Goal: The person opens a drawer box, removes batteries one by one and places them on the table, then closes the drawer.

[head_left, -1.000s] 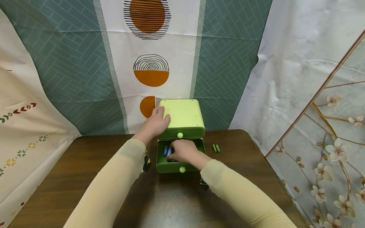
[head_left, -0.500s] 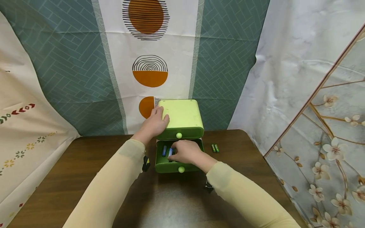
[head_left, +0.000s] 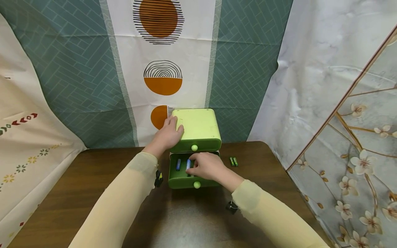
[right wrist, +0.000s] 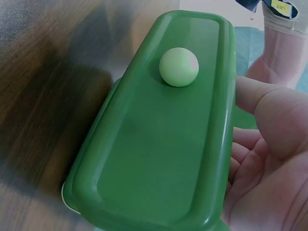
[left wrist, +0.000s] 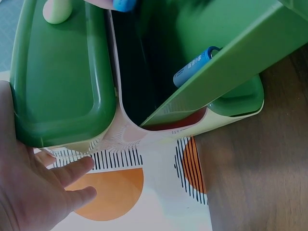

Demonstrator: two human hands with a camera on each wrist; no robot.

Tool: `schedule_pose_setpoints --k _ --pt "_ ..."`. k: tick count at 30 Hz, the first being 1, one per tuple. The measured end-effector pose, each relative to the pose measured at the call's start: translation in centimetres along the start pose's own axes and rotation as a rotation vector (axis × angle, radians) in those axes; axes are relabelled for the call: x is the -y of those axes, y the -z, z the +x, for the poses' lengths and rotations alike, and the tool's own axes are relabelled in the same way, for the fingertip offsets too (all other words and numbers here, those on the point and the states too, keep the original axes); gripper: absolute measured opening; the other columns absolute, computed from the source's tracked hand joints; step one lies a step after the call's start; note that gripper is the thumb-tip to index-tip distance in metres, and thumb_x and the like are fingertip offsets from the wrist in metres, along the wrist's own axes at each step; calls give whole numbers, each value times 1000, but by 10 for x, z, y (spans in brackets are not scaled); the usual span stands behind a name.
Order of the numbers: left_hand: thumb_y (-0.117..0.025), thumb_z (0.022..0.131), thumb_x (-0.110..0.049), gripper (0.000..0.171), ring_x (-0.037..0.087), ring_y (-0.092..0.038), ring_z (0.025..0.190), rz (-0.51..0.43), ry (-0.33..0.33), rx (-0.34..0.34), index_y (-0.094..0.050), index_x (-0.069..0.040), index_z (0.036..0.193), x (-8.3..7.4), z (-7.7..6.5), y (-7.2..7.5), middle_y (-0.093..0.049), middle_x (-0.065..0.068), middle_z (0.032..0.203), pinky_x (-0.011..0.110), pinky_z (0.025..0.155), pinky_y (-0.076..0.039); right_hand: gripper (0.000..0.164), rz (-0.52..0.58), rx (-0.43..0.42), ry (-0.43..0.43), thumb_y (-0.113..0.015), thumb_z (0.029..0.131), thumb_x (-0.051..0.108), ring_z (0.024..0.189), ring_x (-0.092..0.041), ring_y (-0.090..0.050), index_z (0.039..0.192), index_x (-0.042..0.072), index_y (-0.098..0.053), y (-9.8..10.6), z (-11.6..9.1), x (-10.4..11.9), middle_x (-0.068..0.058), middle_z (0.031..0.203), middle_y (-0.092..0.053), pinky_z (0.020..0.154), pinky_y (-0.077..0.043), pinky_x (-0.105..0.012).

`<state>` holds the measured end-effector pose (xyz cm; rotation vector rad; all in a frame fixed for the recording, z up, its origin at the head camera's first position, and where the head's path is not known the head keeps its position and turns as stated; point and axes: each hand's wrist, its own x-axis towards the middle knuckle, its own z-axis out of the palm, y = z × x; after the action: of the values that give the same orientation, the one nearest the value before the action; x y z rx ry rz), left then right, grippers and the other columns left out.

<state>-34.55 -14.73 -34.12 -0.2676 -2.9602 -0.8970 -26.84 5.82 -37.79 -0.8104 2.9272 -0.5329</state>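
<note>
The wood-grain table (head_left: 93, 186) forms the work surface and lies nearest the person. The lower drawer (head_left: 183, 183) of the two-drawer cabinet (head_left: 198, 124) stands extended toward the person; its front panel carries a round pale-green knob (head_left: 196, 185). The right hand (head_left: 208, 166) is positioned over this drawer, thumb and fingers pinching the held blue battery (head_left: 188, 165) inside the drawer outline as seen from the head view. Whether that battery contacts the drawer floor cannot be told. The second blue battery (head_left: 178, 164) lies in the drawer to the left of the held one, near the left wall. Beyond, the upper drawer (head_left: 207, 144) is closed. To the right of the cabinet, two green batteries (head_left: 235, 162) lie side by side on the table. The left hand (head_left: 168, 133), fingers extended, rests against the cabinet's upper left edge, gripping nothing. A patterned cloth (head_left: 248, 86) hangs behind the cabinet.
</note>
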Motion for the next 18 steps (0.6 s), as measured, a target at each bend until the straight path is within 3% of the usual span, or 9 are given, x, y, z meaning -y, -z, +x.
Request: schedule_pose_setpoints --k 18 --pt "-28 117 -49 75 44 -30 162 1 9 -4 -12 -9 179 1 1 -2 -4 16 184 62 128 -29 47 62 -130 102 -84 100 37 65 -1 -57 139 12 -74 5 -22 -16 19 79 -65 66 -51 -30"
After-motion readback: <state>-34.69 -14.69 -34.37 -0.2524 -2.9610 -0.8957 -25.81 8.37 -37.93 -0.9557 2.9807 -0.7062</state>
